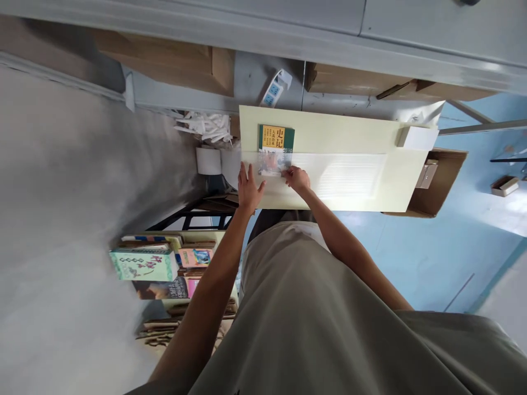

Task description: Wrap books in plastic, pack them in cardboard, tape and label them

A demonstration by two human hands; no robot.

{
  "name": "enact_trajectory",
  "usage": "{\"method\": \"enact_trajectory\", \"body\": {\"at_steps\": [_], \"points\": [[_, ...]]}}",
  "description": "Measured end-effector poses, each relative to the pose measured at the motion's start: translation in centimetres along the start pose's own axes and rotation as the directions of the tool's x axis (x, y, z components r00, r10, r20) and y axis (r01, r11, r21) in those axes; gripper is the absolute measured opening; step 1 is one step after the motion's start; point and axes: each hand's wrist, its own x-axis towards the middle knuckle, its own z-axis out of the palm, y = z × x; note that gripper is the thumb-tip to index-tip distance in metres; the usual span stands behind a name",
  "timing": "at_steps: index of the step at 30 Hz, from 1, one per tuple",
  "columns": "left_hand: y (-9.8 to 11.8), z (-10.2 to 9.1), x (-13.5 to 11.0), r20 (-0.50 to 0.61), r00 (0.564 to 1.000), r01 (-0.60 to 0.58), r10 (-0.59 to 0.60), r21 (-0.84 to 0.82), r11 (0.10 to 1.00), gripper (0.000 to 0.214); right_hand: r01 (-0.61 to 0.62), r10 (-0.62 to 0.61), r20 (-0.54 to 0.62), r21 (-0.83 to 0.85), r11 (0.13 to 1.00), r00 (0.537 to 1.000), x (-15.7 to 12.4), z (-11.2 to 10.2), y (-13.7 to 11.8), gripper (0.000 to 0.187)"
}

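A yellow and green book (276, 141) lies on the left part of a pale cream tabletop (349, 137). A clear plastic sheet (329, 173) covers the book's near half and stretches right across the table. My left hand (248, 188) lies flat with fingers spread on the sheet's left edge, just left of the book. My right hand (296, 178) has its fingers closed at the book's near right corner, pressing or pinching the sheet there.
A white box (416, 137) sits at the table's far right corner. A cardboard box (438, 181) stands beyond the right end. A stack of books (160, 266) lies on a low shelf at left. White rolls (209, 161) and a power strip (275, 90) are behind.
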Motion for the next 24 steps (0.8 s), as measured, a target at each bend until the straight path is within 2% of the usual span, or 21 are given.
{"method": "enact_trajectory", "body": {"at_steps": [4, 9, 11, 13, 15, 19, 24], "points": [[-1.4, -0.5, -1.7, -0.007, 1.000, 0.007, -0.007, -0.027, 1.000, 0.080, 0.083, -0.093, -0.079, -0.126, 0.989, 0.992, -0.7, 0.1, 0.0, 0.020], [-2.3, -0.5, -3.0, -0.066, 0.996, 0.060, -0.065, -0.084, 0.995, 0.072, 0.229, -0.289, -0.300, -0.218, 0.948, 0.909, 0.9, -1.4, 1.1, 0.051], [-2.4, -0.5, -3.1, -0.064, 0.994, 0.083, -0.089, -0.096, 0.992, 0.069, 0.224, -0.293, -0.311, -0.237, 0.945, 0.904, 2.0, -2.5, 1.4, 0.063], [-2.4, -0.4, -3.1, -0.052, 0.992, 0.108, -0.113, -0.101, 0.989, 0.069, 0.182, -0.256, -0.279, -0.265, 0.947, 0.925, 2.8, -3.6, 1.4, 0.069], [-2.6, -0.2, -3.1, -0.045, 0.989, 0.134, -0.140, -0.111, 0.985, 0.071, 0.145, -0.221, -0.241, -0.297, 0.944, 0.945, 3.3, -4.5, 1.1, 0.066], [-3.6, 0.1, -3.8, -0.041, 0.977, 0.202, -0.208, -0.119, 0.972, 0.075, 0.161, -0.240, -0.186, -0.361, 0.918, 0.953, 3.2, -5.3, 0.2, 0.038], [-4.8, 0.7, -5.1, -0.053, 0.961, 0.262, -0.270, -0.118, 0.958, 0.068, 0.229, -0.323, -0.178, -0.408, 0.884, 0.929, 3.1, -5.6, -0.9, 0.035]]}}
